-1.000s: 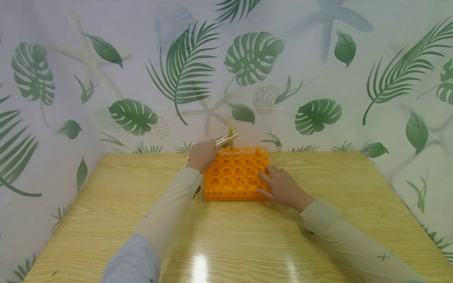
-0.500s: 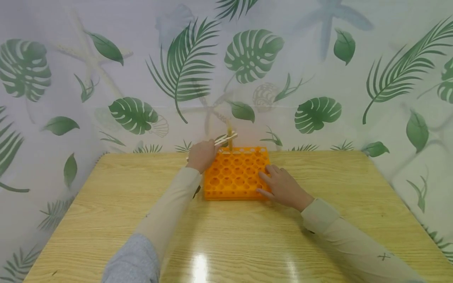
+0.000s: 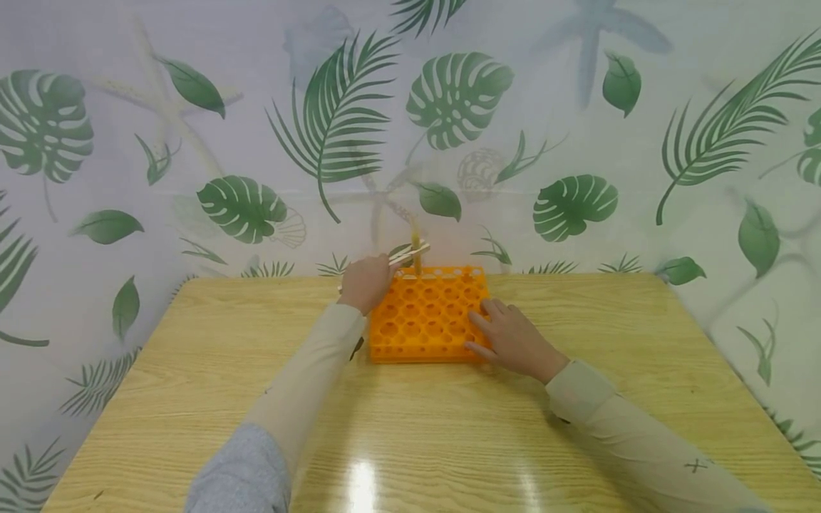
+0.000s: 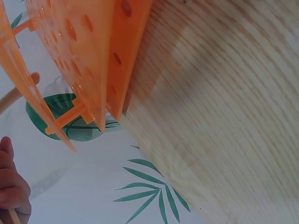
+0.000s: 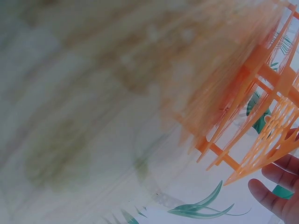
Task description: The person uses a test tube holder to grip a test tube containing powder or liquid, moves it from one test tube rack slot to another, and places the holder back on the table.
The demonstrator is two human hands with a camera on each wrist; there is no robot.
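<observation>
Our left hand (image 3: 367, 283) grips wooden sticks (image 3: 404, 257) by a yellow tube (image 3: 416, 236); our right hand (image 3: 513, 340), fingers spread, touches the orange rack (image 3: 417, 352).

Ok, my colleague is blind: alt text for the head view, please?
A person's left hand holds a pale, stick-like tool that crosses a yellowish tube upright at the back of an orange rack, while the right hand touches the rack's right side. The rack sits on a wood-grain table before a leaf-patterned backdrop.
</observation>
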